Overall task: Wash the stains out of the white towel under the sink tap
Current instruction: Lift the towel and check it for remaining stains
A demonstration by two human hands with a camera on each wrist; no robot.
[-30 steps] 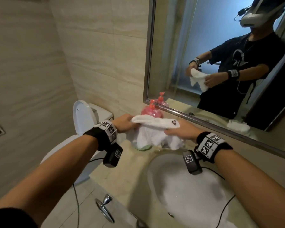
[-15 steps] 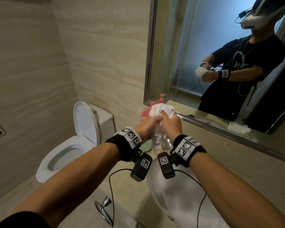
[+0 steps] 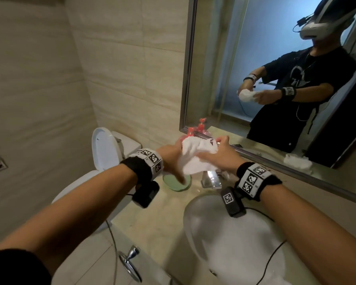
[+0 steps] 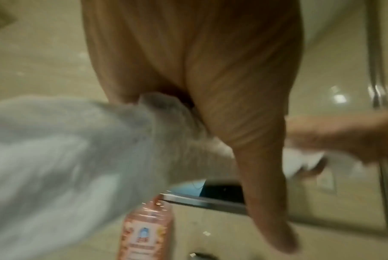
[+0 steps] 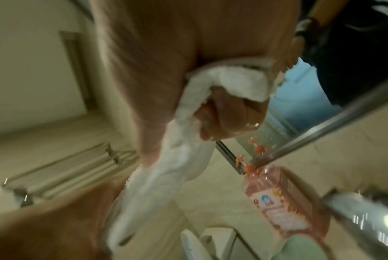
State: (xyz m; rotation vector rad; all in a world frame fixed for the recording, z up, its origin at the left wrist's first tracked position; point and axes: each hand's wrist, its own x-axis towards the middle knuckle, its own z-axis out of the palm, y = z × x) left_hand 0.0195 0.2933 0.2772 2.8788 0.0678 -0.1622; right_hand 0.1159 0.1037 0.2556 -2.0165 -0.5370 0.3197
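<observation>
I hold the white towel (image 3: pixel 195 159) bunched between both hands, in the air above the chrome tap (image 3: pixel 211 179) and the back rim of the white sink (image 3: pixel 193 223). A small dark mark shows near its top right corner. My left hand (image 3: pixel 169 159) grips the towel's (image 4: pixel 66 158) left side, with one finger pointing down. My right hand (image 3: pixel 218 155) has its fingers (image 5: pixel 224 112) curled round the towel's (image 5: pixel 228 79) right side. I see no water running from the tap.
A green dish (image 3: pixel 176 184) and a pink soap bottle (image 3: pixel 190 131) stand on the beige counter left of the tap. The mirror (image 3: pixel 275 58) rises behind. A toilet (image 3: pixel 105 149) with its lid up stands at the left.
Half a second ago my hands were pressed together, higher, with the towel crumpled between them. They have now come down and drawn apart, spreading the towel a little.
</observation>
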